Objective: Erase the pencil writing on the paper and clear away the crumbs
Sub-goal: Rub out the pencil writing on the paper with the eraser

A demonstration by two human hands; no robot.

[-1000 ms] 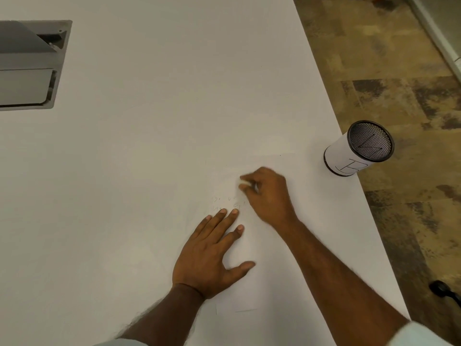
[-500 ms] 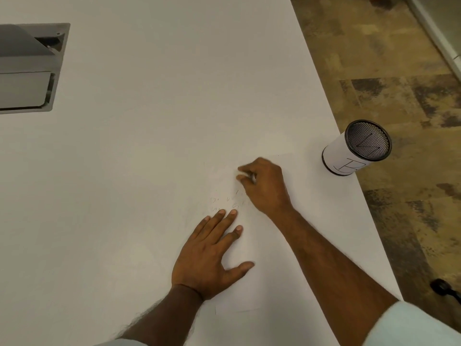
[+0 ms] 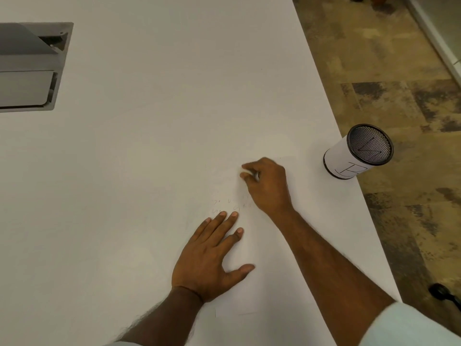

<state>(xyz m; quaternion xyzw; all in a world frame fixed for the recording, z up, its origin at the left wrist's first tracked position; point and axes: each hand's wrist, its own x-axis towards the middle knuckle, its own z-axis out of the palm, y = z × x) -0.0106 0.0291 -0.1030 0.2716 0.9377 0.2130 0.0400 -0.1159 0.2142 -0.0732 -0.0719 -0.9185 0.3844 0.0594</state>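
Note:
A white sheet of paper [image 3: 264, 248] lies on the white table, hard to tell from the tabletop. Faint pencil marks [image 3: 229, 204] show just beyond my left fingertips. My left hand [image 3: 212, 258] lies flat on the sheet with straight, spread fingers and presses it down. My right hand [image 3: 268, 186] is at the far part of the sheet, above the marks. Its thumb and fingers pinch a small white eraser [image 3: 249, 174], mostly hidden by the fingers, with its tip against the paper.
A white cylindrical holder with a black mesh rim [image 3: 356, 152] stands at the table's right edge, close to my right hand. A grey recessed hatch [image 3: 30, 68] sits in the tabletop at far left. The table's right edge drops to a patterned floor [image 3: 399, 71].
My right hand has moved a little away from me along the paper with the eraser, uncovering more pencil marks. My left hand has stayed flat in place.

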